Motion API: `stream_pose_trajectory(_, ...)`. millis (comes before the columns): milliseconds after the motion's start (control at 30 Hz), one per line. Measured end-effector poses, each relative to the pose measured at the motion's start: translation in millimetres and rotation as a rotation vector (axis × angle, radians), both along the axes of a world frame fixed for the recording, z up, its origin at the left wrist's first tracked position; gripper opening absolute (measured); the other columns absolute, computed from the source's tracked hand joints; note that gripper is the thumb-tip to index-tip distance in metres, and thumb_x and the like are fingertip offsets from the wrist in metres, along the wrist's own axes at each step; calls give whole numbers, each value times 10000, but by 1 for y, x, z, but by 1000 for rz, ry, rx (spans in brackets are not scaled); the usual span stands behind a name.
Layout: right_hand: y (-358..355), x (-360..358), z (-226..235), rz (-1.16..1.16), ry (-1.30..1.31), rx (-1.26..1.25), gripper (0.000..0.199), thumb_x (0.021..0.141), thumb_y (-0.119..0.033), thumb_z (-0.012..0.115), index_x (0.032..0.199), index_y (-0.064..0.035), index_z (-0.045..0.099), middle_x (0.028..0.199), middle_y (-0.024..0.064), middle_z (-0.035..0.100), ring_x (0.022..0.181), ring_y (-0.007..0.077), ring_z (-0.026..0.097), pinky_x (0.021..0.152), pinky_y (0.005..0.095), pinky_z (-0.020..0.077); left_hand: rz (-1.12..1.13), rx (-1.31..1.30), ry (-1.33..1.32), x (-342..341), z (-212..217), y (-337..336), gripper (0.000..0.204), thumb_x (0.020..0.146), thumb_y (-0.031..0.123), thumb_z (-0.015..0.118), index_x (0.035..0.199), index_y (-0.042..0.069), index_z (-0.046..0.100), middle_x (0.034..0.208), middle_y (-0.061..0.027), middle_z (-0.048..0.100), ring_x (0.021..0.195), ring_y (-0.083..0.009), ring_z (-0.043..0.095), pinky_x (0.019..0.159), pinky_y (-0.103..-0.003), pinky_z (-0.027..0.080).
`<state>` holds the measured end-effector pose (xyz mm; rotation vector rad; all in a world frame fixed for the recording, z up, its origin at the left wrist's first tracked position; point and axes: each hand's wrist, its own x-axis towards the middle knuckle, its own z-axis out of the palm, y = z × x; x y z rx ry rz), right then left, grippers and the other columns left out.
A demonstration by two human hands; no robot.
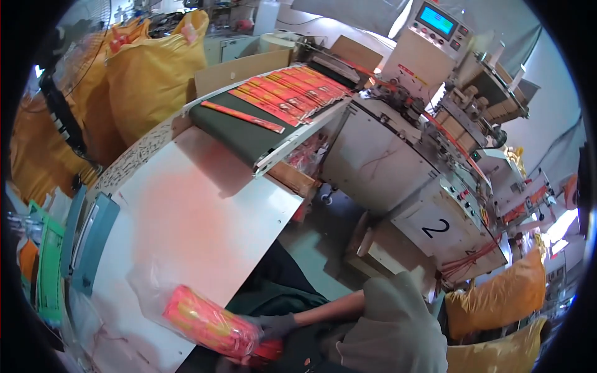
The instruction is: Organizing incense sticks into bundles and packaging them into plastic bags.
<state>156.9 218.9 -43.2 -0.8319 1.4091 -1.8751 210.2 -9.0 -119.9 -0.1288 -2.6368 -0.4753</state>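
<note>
A bundle of red and yellow packets in a clear plastic bag lies tilted over the near edge of the white table. The bag's loose end spreads over the tabletop to the left. My right hand, in a grey glove, closes on the bundle's right end. Under that end, at the lower edge, a small part of what looks like my left hand shows; its fingers are mostly hidden and blurred.
Beyond the table, flat red packets lie overlapping on a dark green conveyor belt. A machine with a screen stands at back right. Large yellow sacks stand far left; a blue-grey sealer-like device sits at the table's left edge.
</note>
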Motion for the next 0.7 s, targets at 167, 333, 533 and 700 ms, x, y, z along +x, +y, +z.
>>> stream_pose_trajectory(167, 18, -43, 49, 43, 326, 548, 596, 885, -483, 462, 1226, 1, 402, 922, 242, 602, 898, 355, 598, 782, 415, 463, -226, 957, -636, -12, 124, -12, 160, 806, 173, 643, 697, 90, 562, 621, -15, 496, 645, -127, 496, 606, -255, 416)
stream_pose_trajectory(333, 1, -139, 164, -174, 1536, 598, 281, 806, -190, 510, 1071, -98, 481, 682, 98, 553, 607, 287, 584, 507, 397, 466, -69, 741, -200, -100, 229, -101, 325, 850, 325, 590, 781, 25, 487, 705, -22, 450, 690, -117, 447, 651, -261, 381)
stream_pose_trajectory(533, -4, -170, 276, -438, 1557, 303, 214, 756, -222, 575, 903, -75, 524, 704, 109, 554, 643, 305, 588, 557, 414, 461, -788, 1271, -94, -122, 337, -96, 272, 880, 240, 563, 1051, 33, 521, 681, 66, 411, 605, -13, 392, 542, -161, 293)
stream_pose_trajectory(700, -19, -187, 281, -421, 1467, 338, 242, 715, -272, 620, 772, -55, 528, 714, 120, 549, 642, 327, 579, 574, 411, 445, -193, 88, -110, -123, 333, -44, 198, 729, 60, 636, 907, 29, 556, 806, -71, 495, 687, -195, 479, 610, -333, 383)
